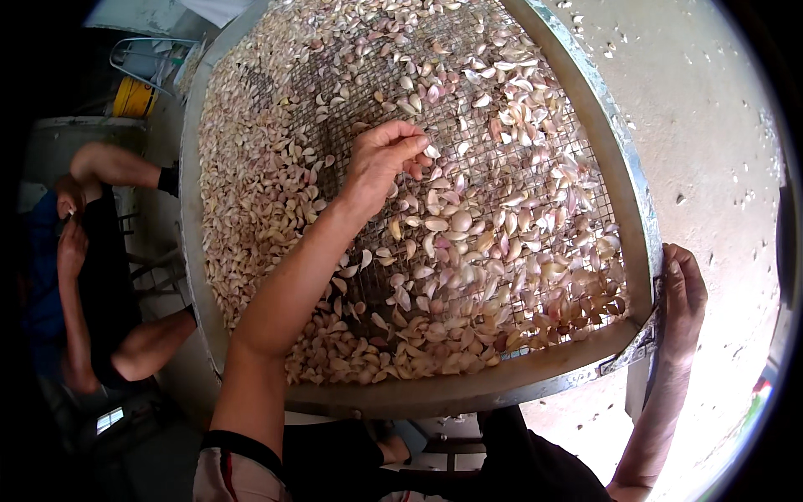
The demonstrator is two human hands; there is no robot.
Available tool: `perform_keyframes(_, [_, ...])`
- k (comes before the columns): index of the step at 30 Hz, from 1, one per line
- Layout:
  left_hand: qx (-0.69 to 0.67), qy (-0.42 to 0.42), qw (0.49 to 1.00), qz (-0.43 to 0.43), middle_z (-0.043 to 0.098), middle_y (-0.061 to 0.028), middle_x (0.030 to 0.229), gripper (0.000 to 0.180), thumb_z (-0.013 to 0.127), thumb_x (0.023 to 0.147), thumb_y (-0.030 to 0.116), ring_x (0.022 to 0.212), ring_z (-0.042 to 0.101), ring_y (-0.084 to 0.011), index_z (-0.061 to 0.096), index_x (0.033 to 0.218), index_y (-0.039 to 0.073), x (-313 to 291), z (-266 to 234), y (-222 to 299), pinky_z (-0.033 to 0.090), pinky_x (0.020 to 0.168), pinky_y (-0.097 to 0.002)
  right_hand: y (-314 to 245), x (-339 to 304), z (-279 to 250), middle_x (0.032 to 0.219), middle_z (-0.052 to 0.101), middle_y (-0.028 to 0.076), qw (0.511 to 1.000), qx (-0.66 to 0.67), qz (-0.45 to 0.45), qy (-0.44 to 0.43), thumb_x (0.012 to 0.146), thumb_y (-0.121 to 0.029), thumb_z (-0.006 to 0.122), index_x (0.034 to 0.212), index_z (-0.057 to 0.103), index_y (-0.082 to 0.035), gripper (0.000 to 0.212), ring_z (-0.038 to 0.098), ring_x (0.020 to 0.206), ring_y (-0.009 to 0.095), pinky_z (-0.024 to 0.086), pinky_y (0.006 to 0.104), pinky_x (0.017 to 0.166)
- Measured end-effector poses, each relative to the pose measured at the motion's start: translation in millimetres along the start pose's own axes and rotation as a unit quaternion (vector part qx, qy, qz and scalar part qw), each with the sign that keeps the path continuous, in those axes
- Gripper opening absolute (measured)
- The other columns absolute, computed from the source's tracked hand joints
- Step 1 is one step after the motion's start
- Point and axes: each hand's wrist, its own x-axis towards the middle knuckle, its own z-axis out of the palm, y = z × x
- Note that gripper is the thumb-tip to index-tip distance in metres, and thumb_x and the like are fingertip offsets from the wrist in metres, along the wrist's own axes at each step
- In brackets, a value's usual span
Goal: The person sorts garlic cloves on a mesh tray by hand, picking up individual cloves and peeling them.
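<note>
My left hand (381, 167) is over the middle of a wire mesh screen, with thumb and fingertips pinched on a pale garlic clove (432, 152). Many loose garlic cloves (251, 209) lie on the screen around it, thick along the left side and thinner toward the right. A raised frame (631, 180) borders the screen. At its near right corner, my right hand (686, 293) grips the outside of the frame, with the fingertips partly hidden against it.
Another person sits at the left, their hands (71, 226) close together and bare knees near the screen. A yellow bucket (134, 98) stands at the far left beside a metal-framed object. Scattered bits lie on the pale floor (711, 159) to the right.
</note>
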Motion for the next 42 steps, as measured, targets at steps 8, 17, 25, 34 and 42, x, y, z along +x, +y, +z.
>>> perform_keyframes(8, [0.4,0.033,0.887,0.229,0.062,-0.0042,0.083,0.015,0.067,0.083,0.0,0.068,0.06,-0.0118,0.067,0.098,0.003,-14.7,8.4,-3.6,0.048,0.059,-0.025,-12.1,-2.3,7.0,0.116,0.063,0.012,0.986,-0.125,-0.082,0.077,0.101,-0.02,0.053,0.116,0.061,0.0,0.027,0.057,0.113,0.019,0.043,0.0358,0.101])
perform_keyframes(17, [0.482,-0.042,0.848,0.217,0.062,-0.0051,0.087,0.012,0.071,0.08,0.003,0.07,0.061,-0.0178,0.068,0.092,0.003,-13.6,1.8,-8.9,0.049,0.066,-0.0335,-43.4,-60.0,79.5,0.106,0.064,0.008,0.909,-0.273,-0.31,-0.052,0.095,-0.021,0.057,0.093,0.063,-0.011,0.012,0.058,0.1,0.023,0.049,0.0368,0.085])
perform_keyframes(25, [0.488,-0.078,0.8,0.34,0.059,-0.0038,0.094,0.007,0.068,0.085,0.008,0.078,0.058,-0.0161,0.07,0.093,0.009,-69.9,27.7,-25.7,0.05,0.067,-0.0304,-27.5,-58.1,105.2,0.094,0.066,0.008,0.895,-0.274,-0.284,-0.207,0.069,0.004,0.07,0.099,0.064,-0.007,0.032,0.063,0.084,0.028,0.05,0.0386,0.072])
perform_keyframes(34, [0.455,0.125,0.839,0.27,0.061,-0.0062,0.089,0.009,0.067,0.088,0.01,0.076,0.059,-0.0175,0.065,0.095,0.005,13.5,-15.6,-5.7,0.05,0.066,-0.031,-24.9,-62.1,113.4,0.082,0.067,0.004,0.867,-0.344,-0.287,-0.217,0.075,-0.005,0.073,0.089,0.066,-0.009,0.017,0.063,0.076,0.023,0.05,0.0362,0.068])
perform_keyframes(42, [0.515,0.034,0.821,0.242,0.06,-0.0059,0.095,0.01,0.07,0.085,0.017,0.09,0.059,-0.0198,0.066,0.094,0.012,39.9,-10.0,-1.1,0.051,0.08,-0.0364,-25.1,-62.3,111.9,0.08,0.067,0.003,0.865,-0.356,-0.275,-0.222,0.077,-0.009,0.074,0.088,0.066,-0.008,0.014,0.062,0.072,0.021,0.049,0.035,0.067])
